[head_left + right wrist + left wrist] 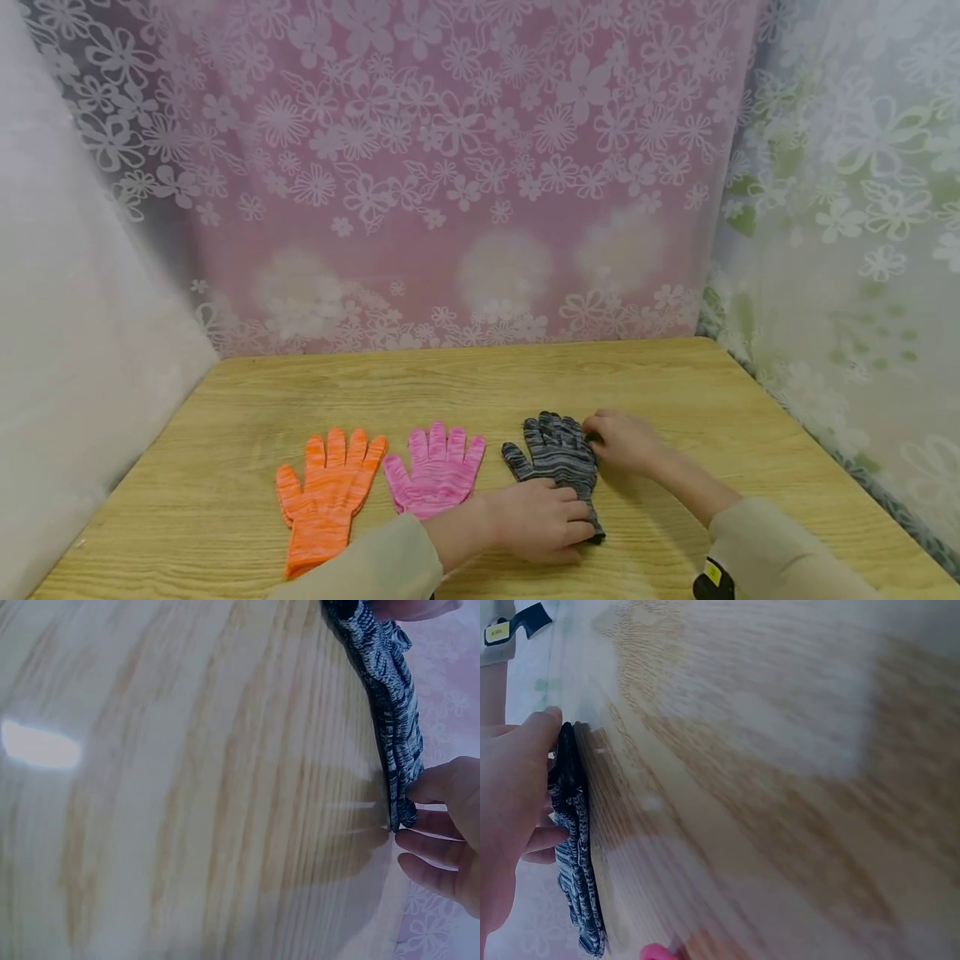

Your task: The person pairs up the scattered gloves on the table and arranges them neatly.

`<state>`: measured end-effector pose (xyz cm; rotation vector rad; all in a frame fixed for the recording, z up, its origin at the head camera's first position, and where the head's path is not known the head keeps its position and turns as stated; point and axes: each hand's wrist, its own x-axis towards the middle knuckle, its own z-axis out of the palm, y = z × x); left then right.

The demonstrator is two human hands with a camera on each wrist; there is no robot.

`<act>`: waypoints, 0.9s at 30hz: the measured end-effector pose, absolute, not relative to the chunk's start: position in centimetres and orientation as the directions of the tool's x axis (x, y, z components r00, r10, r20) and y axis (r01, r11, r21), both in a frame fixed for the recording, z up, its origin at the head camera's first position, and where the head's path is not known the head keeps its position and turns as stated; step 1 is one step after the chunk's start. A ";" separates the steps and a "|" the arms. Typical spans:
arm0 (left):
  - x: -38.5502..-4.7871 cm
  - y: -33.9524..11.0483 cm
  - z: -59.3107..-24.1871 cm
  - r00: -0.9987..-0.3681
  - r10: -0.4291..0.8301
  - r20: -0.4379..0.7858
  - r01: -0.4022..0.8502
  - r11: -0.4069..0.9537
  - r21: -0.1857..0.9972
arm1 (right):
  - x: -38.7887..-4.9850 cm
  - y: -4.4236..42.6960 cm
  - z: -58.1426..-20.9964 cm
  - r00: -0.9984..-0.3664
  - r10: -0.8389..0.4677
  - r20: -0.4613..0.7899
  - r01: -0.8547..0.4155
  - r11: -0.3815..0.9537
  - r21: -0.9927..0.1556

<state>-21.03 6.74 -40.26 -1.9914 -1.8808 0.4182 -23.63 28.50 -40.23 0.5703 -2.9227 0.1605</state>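
Note:
A grey-and-black knit glove (558,458) lies on the table, its fingers pointing to the far side. My left hand (542,521) rests over its lower part near the cuff, thumb by the cuff end in the left wrist view. With thumb and forefinger my right hand (626,442) pinches the glove at the tip of its outer finger; the right wrist view shows the thumb (435,784) on the knit. To the left lie a pink glove (437,471), its cuff hidden behind my left forearm, and an orange glove (330,492), both spread flat.
The wooden table (450,383) reaches back to a pink flowered curtain (450,167). A white sheet (90,333) hangs at the left, and a pale flowered curtain (847,250) at the right. A black device (712,579) sits on my right sleeve.

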 end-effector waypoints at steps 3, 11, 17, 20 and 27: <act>-21.1 6.6 -40.4 0.052 0.998 0.035 0.894 -0.031 -0.447 | -23.7 28.4 -40.3 -0.917 -0.358 0.176 -0.375 0.924 -0.075; -21.6 6.0 -40.8 0.029 0.998 0.056 0.924 -0.005 -0.381 | -23.9 28.4 -40.5 -0.911 -0.369 0.186 -0.389 0.917 -0.086; -21.7 6.0 -41.0 0.022 0.999 0.040 0.942 -0.007 -0.336 | -24.1 28.6 -39.9 -0.896 -0.362 0.258 -0.405 0.904 -0.135; -21.8 6.1 -40.8 0.000 1.000 0.014 0.952 0.005 -0.306 | -24.1 28.5 -39.4 -0.896 -0.355 0.266 -0.403 0.903 -0.151; -21.9 6.0 -40.5 -0.009 1.000 0.001 0.955 0.009 -0.297 | -24.1 28.8 -39.4 -0.877 -0.397 0.273 -0.443 0.886 -0.137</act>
